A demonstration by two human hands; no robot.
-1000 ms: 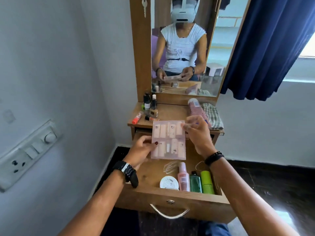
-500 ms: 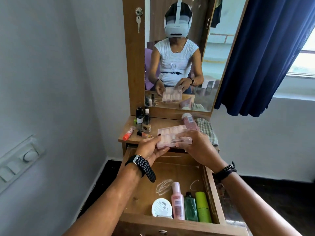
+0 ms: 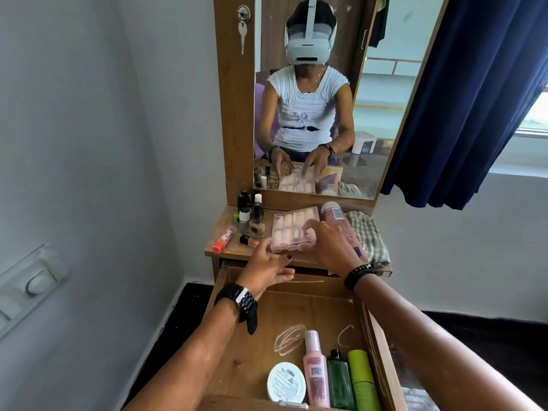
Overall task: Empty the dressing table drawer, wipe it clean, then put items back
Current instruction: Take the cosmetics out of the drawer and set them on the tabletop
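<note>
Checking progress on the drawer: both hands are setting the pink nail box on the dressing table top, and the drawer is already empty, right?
Not quite. The head view shows the drawer is not empty: a white round tin, a pink bottle, a dark green bottle and a light green tube lie at its front. The rest holds: the left hand and right hand are on the pink nail box on the table top.

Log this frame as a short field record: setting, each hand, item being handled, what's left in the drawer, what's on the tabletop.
setting: dressing table with mirror, drawer pulled open
left hand: at the near left corner of the pink case, fingers loose
right hand: on the case's right side, setting it on the tabletop
item handled: pink case, flat, of small pale pieces
left in drawer: white round tin, pink bottle, dark green bottle, light green tube
on tabletop: nail polish bottles, orange-capped tube, checked cloth
</note>
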